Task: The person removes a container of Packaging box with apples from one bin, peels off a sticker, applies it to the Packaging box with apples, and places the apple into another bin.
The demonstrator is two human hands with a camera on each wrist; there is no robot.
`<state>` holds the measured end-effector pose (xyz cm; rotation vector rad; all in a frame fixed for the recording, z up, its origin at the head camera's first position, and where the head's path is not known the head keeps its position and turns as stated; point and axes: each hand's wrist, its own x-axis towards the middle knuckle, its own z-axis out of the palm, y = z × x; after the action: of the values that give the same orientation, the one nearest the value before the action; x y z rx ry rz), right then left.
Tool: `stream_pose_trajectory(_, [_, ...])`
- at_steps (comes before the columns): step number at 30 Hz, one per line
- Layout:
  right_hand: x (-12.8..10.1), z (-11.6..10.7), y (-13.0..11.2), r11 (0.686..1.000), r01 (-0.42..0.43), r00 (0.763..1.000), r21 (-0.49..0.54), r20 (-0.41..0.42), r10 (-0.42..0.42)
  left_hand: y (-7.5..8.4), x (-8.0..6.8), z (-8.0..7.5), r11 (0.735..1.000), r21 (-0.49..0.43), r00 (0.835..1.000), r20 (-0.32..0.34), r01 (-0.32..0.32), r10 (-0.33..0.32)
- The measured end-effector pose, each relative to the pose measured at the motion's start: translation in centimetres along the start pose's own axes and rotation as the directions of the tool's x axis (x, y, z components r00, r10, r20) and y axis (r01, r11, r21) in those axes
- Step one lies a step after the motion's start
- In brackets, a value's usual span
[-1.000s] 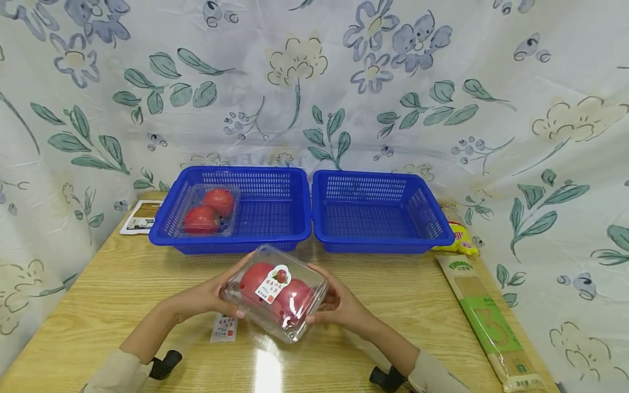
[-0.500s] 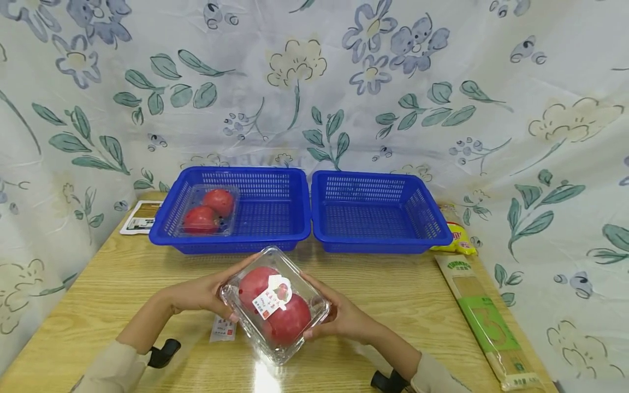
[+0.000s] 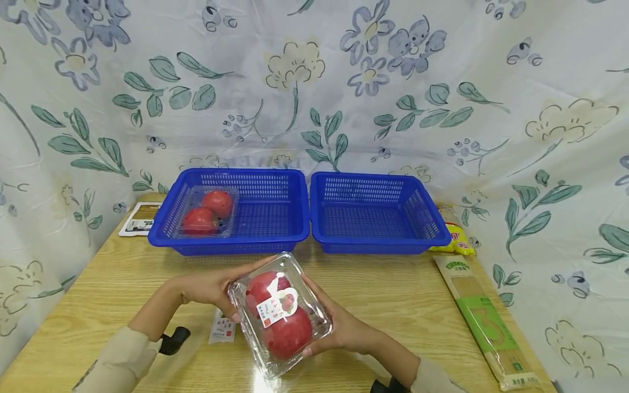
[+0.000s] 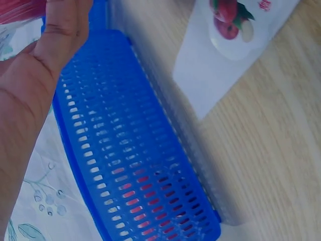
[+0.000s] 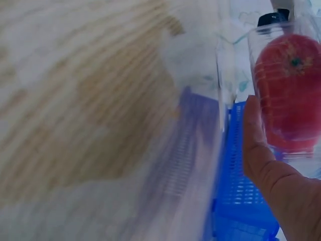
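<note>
Red tomatoes [image 3: 287, 333] in clear box [image 3: 279, 314], blue baskets [image 3: 378, 213] (mesh-sided), floral backdrop [image 3: 314, 82], pale wood-grain table [image 3: 408, 295]

Two blue baskets [image 3: 229, 210] [image 3: 378, 213], two clear tomato boxes [image 3: 280, 314] [image 3: 208, 212] (two tomatoes apiece, I think), one loose label [image 3: 223, 329] under the hands, one pasta packet [image 3: 486, 322].

Bright, even light, glare on table [image 3: 265, 376], right wrist view blurred

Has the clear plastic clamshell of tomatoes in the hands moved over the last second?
Yes. The clear plastic clamshell of tomatoes has come nearer the person, away from the left blue basket, and turned lengthwise.
</note>
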<state>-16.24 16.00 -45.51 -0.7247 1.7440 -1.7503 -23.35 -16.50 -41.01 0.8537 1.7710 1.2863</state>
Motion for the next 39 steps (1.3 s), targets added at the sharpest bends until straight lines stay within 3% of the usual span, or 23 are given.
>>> stream_pose_trajectory(4, [-0.5,-0.4,0.3,0.997,-0.009,0.998,0.082,-0.055,0.013,0.3,0.4,0.2,1.0,0.014,0.997,-0.08,0.008,-0.007])
stream_pose_trajectory(8, [-1.0,-1.5,0.1,0.991,0.023,0.993,0.134,-0.114,-0.007,0.9,1.0,0.4,1.0,0.029,0.979,-0.205,-0.004,0.009])
stream_pose_trajectory(17, [-1.8,-5.8,-3.3,0.993,0.116,0.971,0.026,-0.212,-0.108,1.5,2.1,0.4,0.999,0.017,0.917,-0.397,0.04,-0.03])
stream_pose_trajectory(19, [-1.9,-7.2,-4.2,0.992,0.127,0.963,0.014,-0.24,-0.12,1.4,2.8,0.6,0.999,0.012,0.908,-0.417,0.049,-0.039])
stream_pose_trajectory(23, [-1.6,-10.4,-5.5,0.988,0.149,0.952,0.037,-0.275,-0.133,1.1,5.1,1.4,0.997,0.023,0.906,-0.42,0.071,-0.055])
stream_pose_trajectory(26, [-1.1,-12.7,-6.2,0.989,0.142,0.947,0.043,-0.298,-0.123,1.0,7.2,2.3,0.995,0.054,0.906,-0.418,0.087,-0.057])
stream_pose_trajectory(29, [-0.4,-14.6,-6.6,0.993,0.11,0.941,0.042,-0.326,-0.091,1.1,9.5,3.2,0.99,0.093,0.894,-0.444,0.106,-0.055])
stream_pose_trajectory(31, [0.1,-15.6,-6.7,0.996,0.085,0.937,0.034,-0.343,-0.068,1.2,11.0,3.6,0.981,0.128,0.876,-0.478,0.145,-0.067])
stream_pose_trajectory(37, [1.7,-17.7,-6.9,0.995,0.054,0.928,0.08,-0.371,-0.021,1.7,14.7,4.1,0.941,0.204,0.792,-0.602,0.269,-0.096])
stream_pose_trajectory(39, [2.2,-18.3,-6.8,0.994,0.061,0.928,0.09,-0.372,-0.023,1.8,15.6,4.1,0.933,0.212,0.771,-0.629,0.292,-0.098])
